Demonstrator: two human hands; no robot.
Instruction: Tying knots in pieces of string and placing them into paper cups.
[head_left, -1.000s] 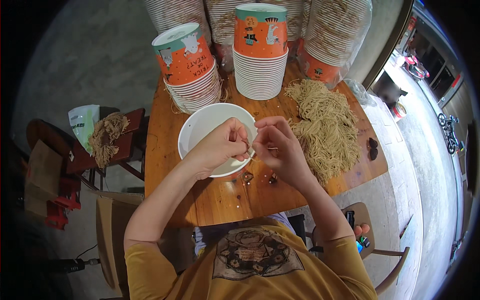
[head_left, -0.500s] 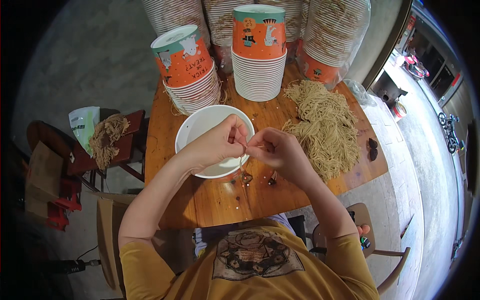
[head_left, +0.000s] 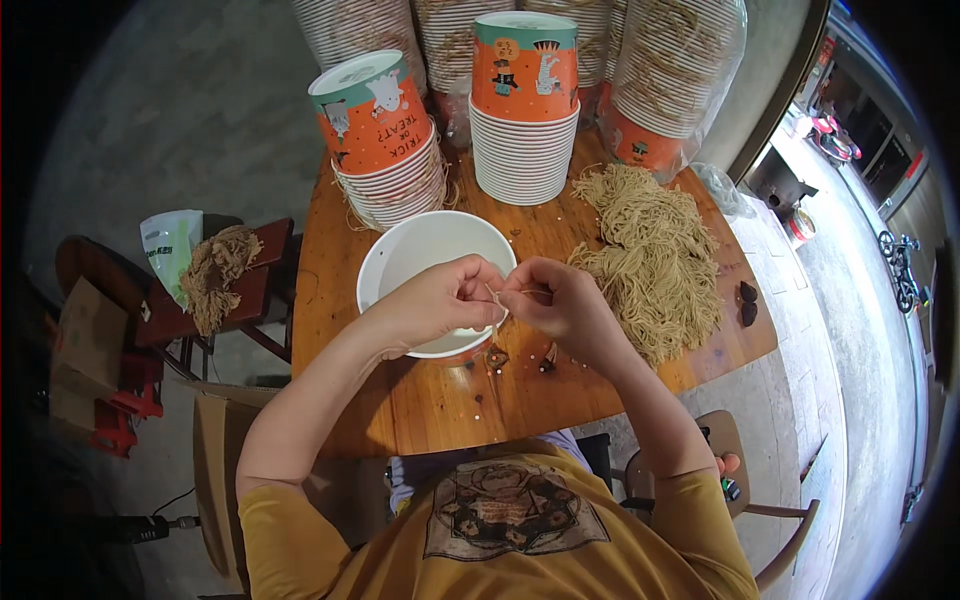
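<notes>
Two bare hands met over the near rim of the white round paper bowl (head_left: 425, 262), which sat near the middle of the round wooden desk (head_left: 440, 400). The left hand (head_left: 440, 300) and the right hand (head_left: 560, 305) each had fingertips pinched shut on a thin tan fibre string (head_left: 505, 297) stretched between them; the grip was closed tight in both, with nothing else held. The string looked very light, limp and easily frayed, so it would likely be best taken near its ends between thumb and forefinger rather than pulled hard. The bowl seemed light and thin-walled, easily tipped or dented, and safest held by its rim.

Toward the right edge of the desk lay a large heap of tan fibre strings (head_left: 650, 255), just beside the right hand and liable to snag loose strands. At the far edge stood a leaning stack of orange printed paper bowls (head_left: 385, 150), touching the white bowl's far side, and an upright stack of the same bowls (head_left: 525, 110). Small dark bits (head_left: 497, 357) lay on the desk near the front. Off the left edge, a wooden chair (head_left: 255, 285) bore another bundle of brownish fibre (head_left: 215, 270).
</notes>
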